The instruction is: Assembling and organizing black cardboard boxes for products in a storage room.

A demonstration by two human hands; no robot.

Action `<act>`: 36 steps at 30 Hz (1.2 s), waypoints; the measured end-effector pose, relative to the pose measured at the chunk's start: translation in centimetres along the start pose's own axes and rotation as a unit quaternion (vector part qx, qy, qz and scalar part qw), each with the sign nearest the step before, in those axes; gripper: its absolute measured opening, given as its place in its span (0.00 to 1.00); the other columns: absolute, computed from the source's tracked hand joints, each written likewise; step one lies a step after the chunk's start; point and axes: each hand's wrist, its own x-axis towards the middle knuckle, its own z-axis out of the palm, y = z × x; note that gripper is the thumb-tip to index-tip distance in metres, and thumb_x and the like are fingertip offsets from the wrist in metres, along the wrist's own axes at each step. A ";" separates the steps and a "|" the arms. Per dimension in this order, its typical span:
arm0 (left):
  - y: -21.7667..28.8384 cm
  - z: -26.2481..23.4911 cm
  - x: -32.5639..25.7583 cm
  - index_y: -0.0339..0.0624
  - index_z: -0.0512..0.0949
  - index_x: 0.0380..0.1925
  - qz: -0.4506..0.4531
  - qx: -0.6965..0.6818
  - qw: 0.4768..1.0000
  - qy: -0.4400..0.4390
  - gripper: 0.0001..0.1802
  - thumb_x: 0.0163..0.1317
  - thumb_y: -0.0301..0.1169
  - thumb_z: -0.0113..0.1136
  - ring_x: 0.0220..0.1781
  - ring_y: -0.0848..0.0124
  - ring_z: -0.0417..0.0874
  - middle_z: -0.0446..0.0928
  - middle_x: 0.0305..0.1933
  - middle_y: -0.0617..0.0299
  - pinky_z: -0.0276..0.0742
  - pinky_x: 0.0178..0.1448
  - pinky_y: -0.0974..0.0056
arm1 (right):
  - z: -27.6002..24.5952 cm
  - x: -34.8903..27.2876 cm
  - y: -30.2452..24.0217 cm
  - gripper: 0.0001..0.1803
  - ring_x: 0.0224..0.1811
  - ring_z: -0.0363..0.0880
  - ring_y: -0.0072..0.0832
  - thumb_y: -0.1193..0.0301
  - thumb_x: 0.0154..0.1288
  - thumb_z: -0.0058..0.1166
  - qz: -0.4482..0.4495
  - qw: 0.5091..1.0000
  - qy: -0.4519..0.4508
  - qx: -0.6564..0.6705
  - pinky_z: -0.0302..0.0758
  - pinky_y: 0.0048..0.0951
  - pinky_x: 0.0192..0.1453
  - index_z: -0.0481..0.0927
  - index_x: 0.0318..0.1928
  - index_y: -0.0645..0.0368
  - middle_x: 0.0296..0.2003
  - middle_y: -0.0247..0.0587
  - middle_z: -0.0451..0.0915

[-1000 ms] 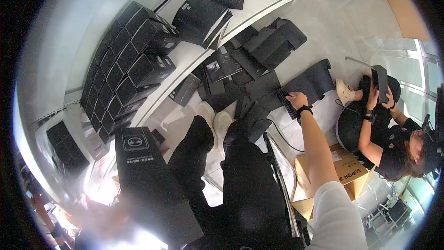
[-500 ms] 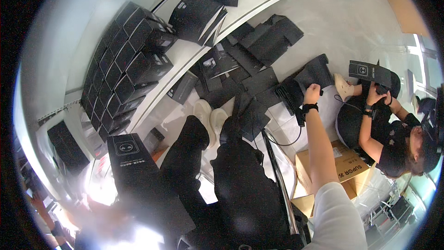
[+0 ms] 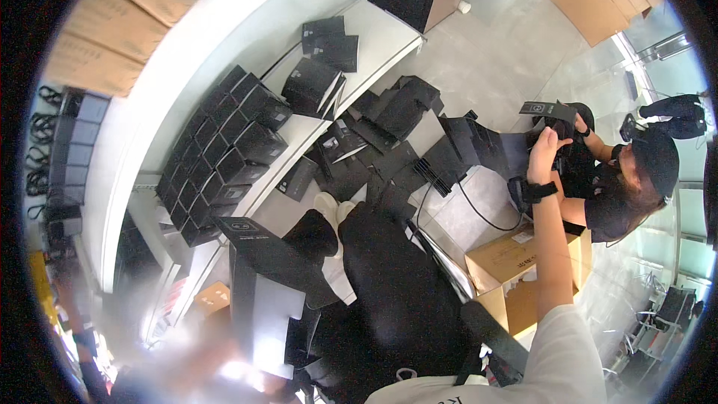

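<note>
My right arm stretches forward to the right, a black band round its wrist. My right hand (image 3: 544,155) is beside a seated co-worker's hands, its fingers bent inward; what they hold is too dark to make out. The co-worker holds a black box (image 3: 537,109) with a pale emblem, partly behind my hand. On my lap at the lower left stands a black carton (image 3: 243,229) with its pale inner side showing. A skin-coloured blur beside the carton may be my left hand (image 3: 213,348); its fingers cannot be made out.
Black boxes (image 3: 217,157) are stacked on a white shelf (image 3: 295,138) at left. Flattened black cartons (image 3: 389,164) cover the floor ahead. A cable (image 3: 479,217) loops near an open brown carton (image 3: 501,258). More brown cartons (image 3: 591,0) stand at the far right.
The view has shifted, showing more of the shelves. My right hand has reached farther toward the co-worker's hands. The carton on my lap has turned, and its pale inside now shows.
</note>
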 end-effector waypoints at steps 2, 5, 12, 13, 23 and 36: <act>0.8 -2.1 -1.6 0.33 0.54 0.74 0.008 0.009 1.000 -0.024 0.52 0.57 0.47 0.69 0.68 0.59 0.70 0.70 0.66 0.51 0.63 0.72 0.58 | -2.6 -0.8 -3.6 0.18 0.47 0.73 0.29 0.62 0.81 0.41 -0.015 0.999 0.010 0.050 0.70 0.30 0.55 0.75 0.48 0.67 0.43 0.41 0.77; 1.9 -4.0 -4.0 0.33 0.53 0.75 -0.001 0.051 0.996 -0.075 0.54 0.56 0.47 0.70 0.69 0.59 0.69 0.70 0.67 0.51 0.63 0.73 0.58 | -7.3 -3.2 -9.9 0.16 0.43 0.73 0.20 0.62 0.81 0.42 0.075 0.955 -0.045 0.285 0.70 0.25 0.52 0.79 0.48 0.60 0.39 0.29 0.77; 1.6 -1.7 -3.7 0.28 0.52 0.75 -0.088 0.553 0.755 -0.340 0.57 0.59 0.54 0.68 0.82 0.52 0.51 0.51 0.79 0.39 0.46 0.81 0.56 | -15.0 -12.8 -22.2 0.10 0.45 0.80 0.27 0.72 0.76 0.44 0.201 0.766 -0.259 0.553 0.75 0.29 0.54 0.77 0.47 0.61 0.40 0.32 0.80; 0.9 -1.6 -4.0 0.29 0.52 0.75 -0.119 0.523 0.781 -0.321 0.56 0.60 0.55 0.67 0.82 0.52 0.50 0.51 0.80 0.39 0.45 0.82 0.55 | -15.4 -14.0 -22.9 0.09 0.46 0.80 0.27 0.74 0.74 0.45 0.135 0.773 -0.320 0.531 0.76 0.29 0.54 0.78 0.46 0.62 0.41 0.34 0.81; 0.5 -1.7 -6.3 0.34 0.52 0.76 0.235 0.387 0.857 -0.246 0.51 0.66 0.58 0.58 0.83 0.55 0.48 0.53 0.80 0.46 0.41 0.82 0.55 | -16.6 -23.8 -29.8 0.25 0.38 0.82 0.35 0.53 0.78 0.44 0.259 0.585 -0.499 0.584 0.76 0.32 0.52 0.80 0.42 0.65 0.33 0.41 0.83; 5.9 8.3 -6.1 0.40 0.51 0.77 0.254 0.184 0.856 -0.410 0.61 0.50 0.47 0.79 0.67 0.61 0.71 0.70 0.69 0.51 0.64 0.72 0.58 | -12.6 -31.2 -32.1 0.37 0.14 0.52 0.15 0.35 0.76 0.29 0.284 0.357 -0.816 0.356 0.51 0.18 0.19 0.67 0.26 0.55 0.14 0.21 0.56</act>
